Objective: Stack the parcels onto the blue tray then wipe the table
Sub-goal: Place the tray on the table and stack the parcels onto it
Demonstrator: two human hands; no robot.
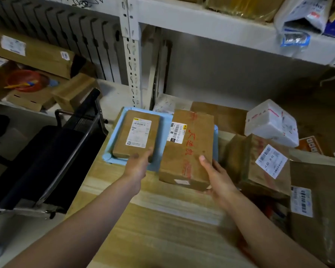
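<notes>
Over the counter [162,229], the left hand [138,163] grips the small parcel [136,134] on the blue tray [112,140] at eleven o'clock, while the right hand [219,175] clasps the near corner of the large parcel [188,149] at twelve, stiff and probably light.

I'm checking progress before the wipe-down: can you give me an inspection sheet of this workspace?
Surface: wooden table, light grain.
Job's things: blue tray holds small parcel; large parcel with red writing overlaps its right side.
Clutter: more parcels and a white foam box piled at right.
Hands: left hand grips small parcel; right hand grips large parcel.
Cables: nothing seen.
Surroundings: metal shelving behind, black chair at left.
</notes>
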